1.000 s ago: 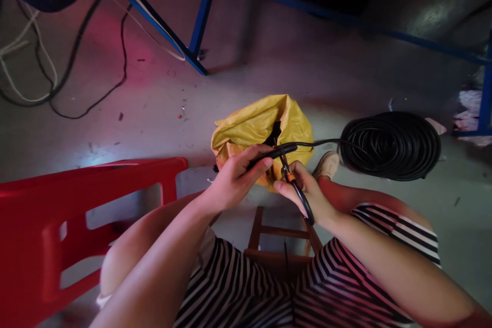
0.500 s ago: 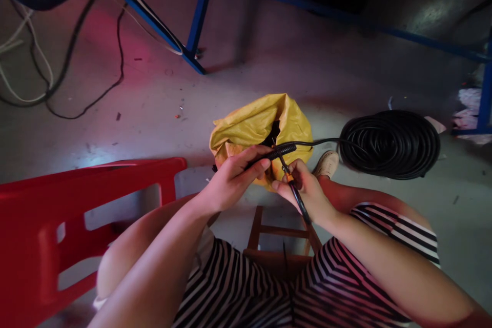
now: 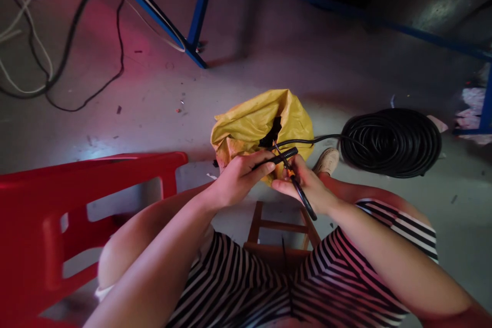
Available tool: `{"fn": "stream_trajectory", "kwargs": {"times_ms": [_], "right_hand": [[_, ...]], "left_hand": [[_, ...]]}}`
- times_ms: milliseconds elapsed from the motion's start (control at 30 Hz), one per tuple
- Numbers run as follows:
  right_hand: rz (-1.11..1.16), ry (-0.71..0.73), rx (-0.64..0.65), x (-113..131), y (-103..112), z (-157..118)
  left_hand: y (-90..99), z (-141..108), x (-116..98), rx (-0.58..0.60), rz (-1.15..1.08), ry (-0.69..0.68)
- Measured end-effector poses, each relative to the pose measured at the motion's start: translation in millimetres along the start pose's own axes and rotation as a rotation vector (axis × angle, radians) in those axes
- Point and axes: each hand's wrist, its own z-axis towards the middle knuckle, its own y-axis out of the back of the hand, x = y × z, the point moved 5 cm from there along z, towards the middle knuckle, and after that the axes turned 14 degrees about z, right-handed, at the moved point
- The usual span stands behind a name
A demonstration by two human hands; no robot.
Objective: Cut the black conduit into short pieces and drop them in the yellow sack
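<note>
My left hand (image 3: 242,177) pinches a short black ribbed tube (image 3: 289,155) between thumb and fingers, its end sticking out to the right. In my right hand (image 3: 313,189) are scissors (image 3: 303,200) with black handles and an orange part near the pivot. Their blades cross the tube just beyond my left fingertips. A black cable (image 3: 319,138) runs behind the tube toward a large cable coil (image 3: 390,143) on the floor. Beneath both hands stands a yellow bag (image 3: 253,118) with its mouth gaping; dark contents show inside, too shadowed to make out.
A red plastic stool (image 3: 126,179) stands at the left. Below my hands is a wooden stool (image 3: 282,225) between my legs. A blue metal frame (image 3: 202,10) crosses the back. Loose cables (image 3: 121,51) lie on the floor at upper left.
The scissors have tilted and shifted slightly, with the blades now across the ribbed tube nearer my left fingers. The tube's free end has dropped a little, and the cable now shows apart from it.
</note>
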Motion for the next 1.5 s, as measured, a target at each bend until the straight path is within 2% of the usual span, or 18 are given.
{"fn": "stream_trajectory", "kwargs": {"times_ms": [167,400,567,900,1333,1500], "right_hand": [[-0.157,-0.102,0.053,4.0,-0.7,4.3],[-0.244,-0.096,0.054,0.9,-5.3,10.0],[-0.302,-0.081,0.055,-8.0,-9.1,15.2],[-0.311,-0.001,-0.016,-27.8,-11.3,22.7],[-0.288,-0.019,-0.033,-41.2,-10.6,29.4],[-0.239,-0.081,-0.012,-46.5,-12.7,29.3]], "left_hand": [[-4.6,-2.6,8.8,0.041,0.032,0.002],[-3.7,-4.9,17.9,0.052,0.057,-0.040],[-1.8,-6.6,26.7,0.052,-0.001,-0.001],[-1.1,-10.0,48.7,0.087,-0.144,0.073],[-3.8,-8.6,66.7,0.093,-0.200,0.129],[-5.0,-8.3,71.5,0.070,-0.185,0.154]]}}
